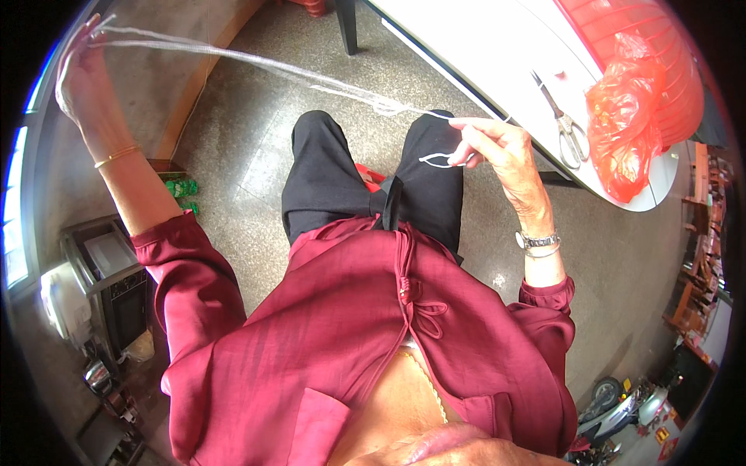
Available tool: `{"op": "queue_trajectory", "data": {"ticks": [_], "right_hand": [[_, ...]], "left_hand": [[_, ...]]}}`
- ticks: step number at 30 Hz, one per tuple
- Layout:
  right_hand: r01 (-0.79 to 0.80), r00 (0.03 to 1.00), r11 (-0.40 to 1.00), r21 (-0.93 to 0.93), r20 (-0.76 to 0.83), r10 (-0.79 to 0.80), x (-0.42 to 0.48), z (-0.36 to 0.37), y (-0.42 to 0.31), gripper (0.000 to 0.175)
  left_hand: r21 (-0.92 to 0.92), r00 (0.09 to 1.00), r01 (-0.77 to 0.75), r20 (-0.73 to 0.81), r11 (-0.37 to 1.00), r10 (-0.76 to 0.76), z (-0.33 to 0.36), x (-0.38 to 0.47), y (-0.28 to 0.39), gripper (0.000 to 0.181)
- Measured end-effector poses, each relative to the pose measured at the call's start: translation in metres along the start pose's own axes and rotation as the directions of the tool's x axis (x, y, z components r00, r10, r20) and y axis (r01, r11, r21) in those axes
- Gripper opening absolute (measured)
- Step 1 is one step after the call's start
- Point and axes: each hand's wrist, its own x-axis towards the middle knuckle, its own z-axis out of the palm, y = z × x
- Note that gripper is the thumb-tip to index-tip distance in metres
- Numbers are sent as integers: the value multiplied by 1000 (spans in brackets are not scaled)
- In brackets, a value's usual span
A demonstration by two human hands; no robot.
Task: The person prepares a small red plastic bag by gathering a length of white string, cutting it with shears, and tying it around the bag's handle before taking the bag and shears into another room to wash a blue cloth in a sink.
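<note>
White cord [245,56], in long doubled strands, stretches across in front of my knees from one hand to the other. At the far upper left my left hand [87,70] is raised, with the cord looped around its fingers and running down behind it; blur hides the finger detail. My right hand [489,143], near the white table's edge, pinches the other end between thumb and fingers. A small cord loop [437,160] hangs out below those fingers. Bunched strands [387,106] show partway along, close to my right hand.
On the white table [466,46] lie scissors [562,125] with grey handles, beside a crumpled red plastic bag [626,122] and a red ribbed basket [658,52]. Green bottles [182,187] stand by the left wall. A motorbike [618,408] is at lower right.
</note>
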Motion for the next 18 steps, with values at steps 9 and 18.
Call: {"op": "queue_trajectory", "data": {"ticks": [9,18], "right_hand": [[72,967,997,35,-247,-61,-21,-25,-7,26],[92,854,995,-32,-512,-95,-39,-49,-8,25]], "left_hand": [[-308,851,499,-2,810,-525,-51,-80,-74,25],[-422,664,661,-56,620,-746,-76,-138,-122,29]]}}
